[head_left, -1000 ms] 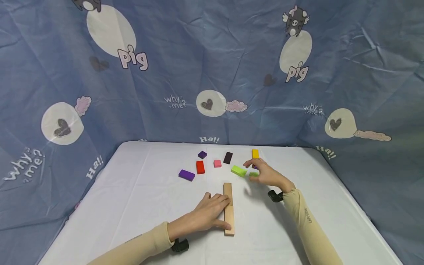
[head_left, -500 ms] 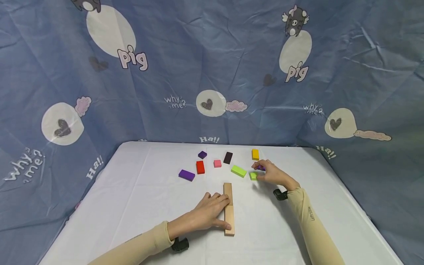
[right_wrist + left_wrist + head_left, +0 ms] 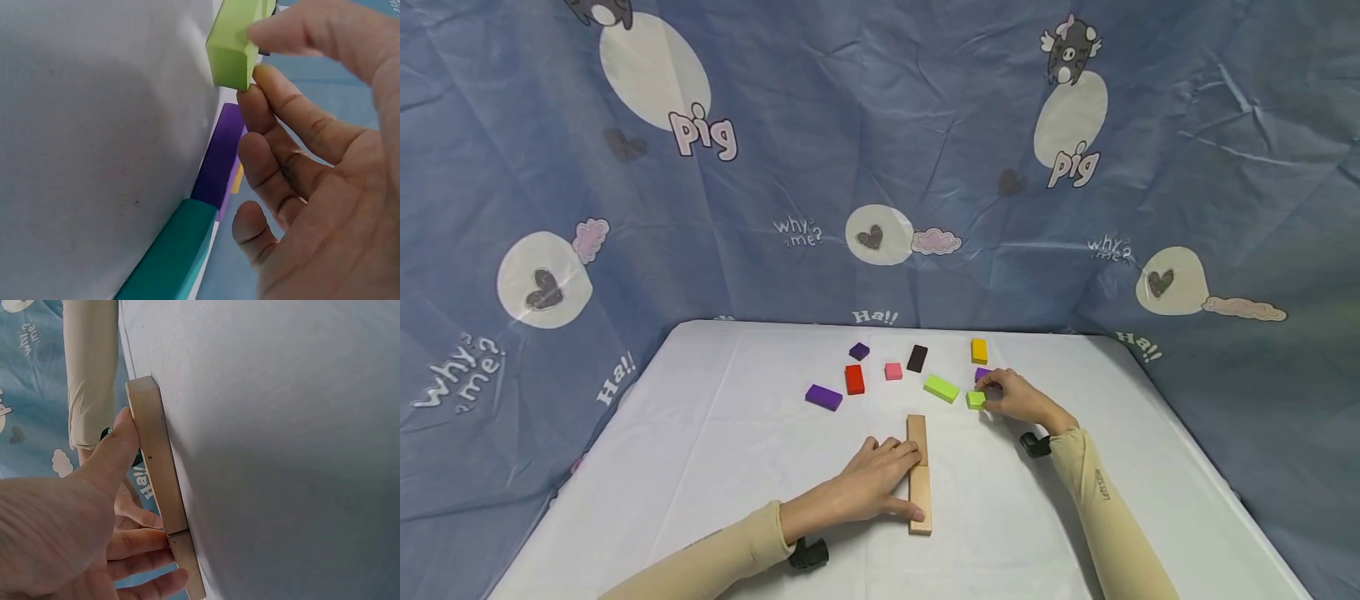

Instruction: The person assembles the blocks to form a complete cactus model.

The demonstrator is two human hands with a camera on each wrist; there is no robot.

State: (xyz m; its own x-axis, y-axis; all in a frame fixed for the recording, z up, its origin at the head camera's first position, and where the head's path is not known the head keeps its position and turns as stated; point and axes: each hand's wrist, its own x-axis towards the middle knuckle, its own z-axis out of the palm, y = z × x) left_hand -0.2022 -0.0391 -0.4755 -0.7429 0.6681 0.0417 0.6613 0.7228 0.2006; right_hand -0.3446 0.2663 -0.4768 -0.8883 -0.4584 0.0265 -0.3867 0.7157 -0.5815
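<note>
Finding: contact on both sides

I record my right hand (image 3: 1021,398) pinching the small lime-green block (image 3: 974,401), beyond and right of the two-block wooden row (image 3: 921,486). My left hand (image 3: 867,485), fingers extended, touches that row.

Teal block (image 3: 169,250): cut off below, right wrist view.
Purple block (image 3: 982,375): partly behind right hand (image 3: 1022,397), head view.

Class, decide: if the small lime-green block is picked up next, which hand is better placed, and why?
Likely the right hand: its thumb and index finger are at the small lime-green block. The left hand lies farther off, touching both plain wooden blocks.
</note>
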